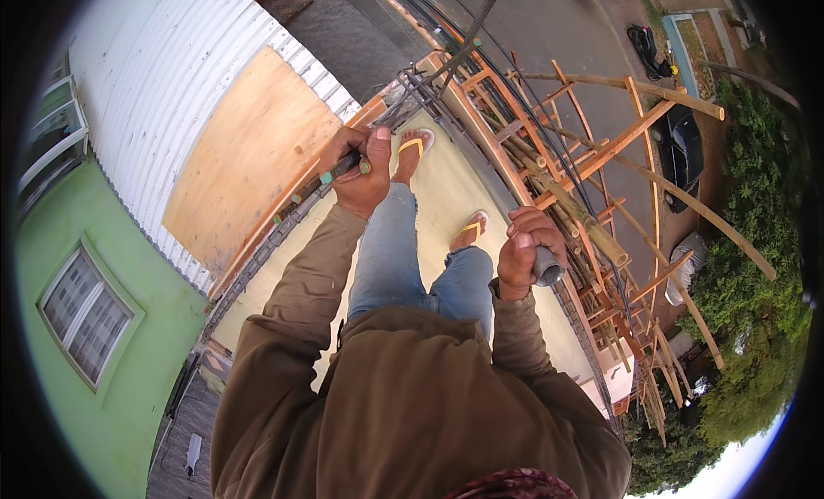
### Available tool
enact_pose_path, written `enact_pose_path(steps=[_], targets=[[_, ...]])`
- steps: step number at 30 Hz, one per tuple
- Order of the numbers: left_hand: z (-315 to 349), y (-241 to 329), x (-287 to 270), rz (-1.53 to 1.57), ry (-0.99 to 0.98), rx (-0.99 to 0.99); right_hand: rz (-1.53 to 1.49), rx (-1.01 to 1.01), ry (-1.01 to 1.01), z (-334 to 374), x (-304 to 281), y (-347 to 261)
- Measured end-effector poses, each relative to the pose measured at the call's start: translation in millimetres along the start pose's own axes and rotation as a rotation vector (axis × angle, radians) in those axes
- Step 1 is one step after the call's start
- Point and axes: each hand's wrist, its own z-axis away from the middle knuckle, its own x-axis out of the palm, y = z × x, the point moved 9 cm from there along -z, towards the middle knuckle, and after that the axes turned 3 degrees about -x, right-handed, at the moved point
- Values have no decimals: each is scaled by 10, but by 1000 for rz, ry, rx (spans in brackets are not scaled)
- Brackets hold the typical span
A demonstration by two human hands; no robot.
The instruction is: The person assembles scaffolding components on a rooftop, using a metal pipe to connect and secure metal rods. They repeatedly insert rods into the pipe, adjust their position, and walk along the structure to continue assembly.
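My left hand (359,175) is closed round a dark, rod-like tool (345,166) with greenish ends; its working part is hidden or too small to make out. That hand is above the left edge of the pale decking, close to a dark metal bar cage (257,259). On the other side, my right hand (530,248) grips a grey cylinder (548,266), whose rounded end sticks out below the fingers. The rest of the cylinder is hidden by my hand. Between the two hands, my feet in yellow-strapped flip-flops (412,145) stand on the pale decking (433,190).
Wooden and bamboo scaffolding (601,164) runs along the right edge, high above a street with a black car (684,151). Dark cables (506,87) cross there. To the left are a plywood sheet (249,147), a white corrugated roof (172,61) and a green wall (112,216).
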Motion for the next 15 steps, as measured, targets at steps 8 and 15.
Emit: enact_pose_path(steps=[8, 15], targets=[[-8, -92, -29, 179, 204, 9, -6, -137, -202, 514, -185, 4], [-27, -24, 22, 241, 230, 58, -132, -69, -115, 795, -744, 212]])
